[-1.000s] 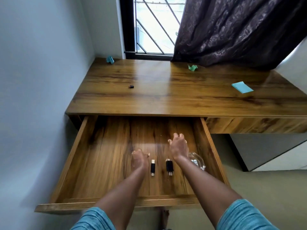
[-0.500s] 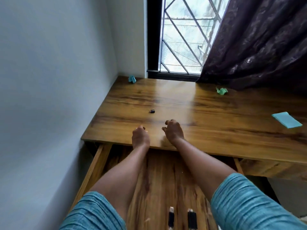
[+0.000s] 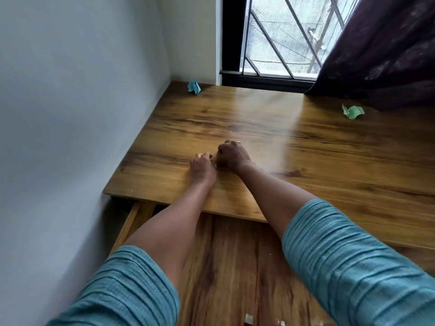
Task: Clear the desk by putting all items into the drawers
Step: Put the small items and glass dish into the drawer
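Both my hands lie on the wooden desk [image 3: 329,161] near its front left part. My right hand [image 3: 231,155] has its fingers curled down onto the wood, and my left hand [image 3: 202,165] sits just beside it, fingers also curled. The small black piece that lay here is hidden; I cannot tell whether either hand holds it. A crumpled teal paper [image 3: 194,86] lies in the back left corner. A crumpled green paper [image 3: 352,111] lies near the curtain. The open drawer [image 3: 235,267] is below my forearms.
The grey wall [image 3: 70,114] runs close along the desk's left side. A barred window [image 3: 282,38] and a dark curtain [image 3: 388,55] stand behind the desk. Tips of small items [image 3: 248,320] in the drawer show at the bottom edge.
My hands rose out of the drawer and reached forward onto the desk top, to where the small black piece lay. It is now covered. The view tilted up and left.
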### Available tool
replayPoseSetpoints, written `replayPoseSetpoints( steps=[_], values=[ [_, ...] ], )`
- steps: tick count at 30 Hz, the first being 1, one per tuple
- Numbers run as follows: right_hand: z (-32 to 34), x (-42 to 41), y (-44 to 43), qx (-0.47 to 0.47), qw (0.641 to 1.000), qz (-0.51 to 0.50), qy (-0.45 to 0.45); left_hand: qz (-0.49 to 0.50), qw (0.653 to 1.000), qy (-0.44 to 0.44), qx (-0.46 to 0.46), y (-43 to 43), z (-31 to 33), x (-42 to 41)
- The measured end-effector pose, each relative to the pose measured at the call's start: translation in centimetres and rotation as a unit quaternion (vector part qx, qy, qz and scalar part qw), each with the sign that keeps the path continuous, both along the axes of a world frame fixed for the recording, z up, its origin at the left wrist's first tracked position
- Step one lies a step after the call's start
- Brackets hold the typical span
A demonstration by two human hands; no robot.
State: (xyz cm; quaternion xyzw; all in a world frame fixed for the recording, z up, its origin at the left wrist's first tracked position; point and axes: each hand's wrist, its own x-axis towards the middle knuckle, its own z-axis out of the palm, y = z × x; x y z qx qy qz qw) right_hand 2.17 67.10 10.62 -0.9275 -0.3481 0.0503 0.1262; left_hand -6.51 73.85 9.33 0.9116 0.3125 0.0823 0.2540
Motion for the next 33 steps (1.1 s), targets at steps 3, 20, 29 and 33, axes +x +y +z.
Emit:
replayPoseSetpoints(
  steps=[3,20,29,33],
  values=[
    [-0.2,-1.3,-1.0,0.0,1.0,0.005,-0.016,0.0,1.0,-0.027,0.002,-0.9,-0.4,-1.1],
    [-3.8,-25.4,-17.5,0.14,0.983,-0.115,-0.005,-0.14,0.988,-0.005,-0.063,-13.0,-3.6,-18.5],
    [-6.3,-35.1,-23.2,-0.014,0.987,-0.05,0.15,-0.184,0.969,0.136,-0.09,-17.1,-7.3,-26.9],
    [-6.4,-35.8,-24.3,-0.055,0.982,-0.008,0.181,-0.201,0.958,0.187,-0.077,-17.7,-7.3,-28.4]
  ],
)
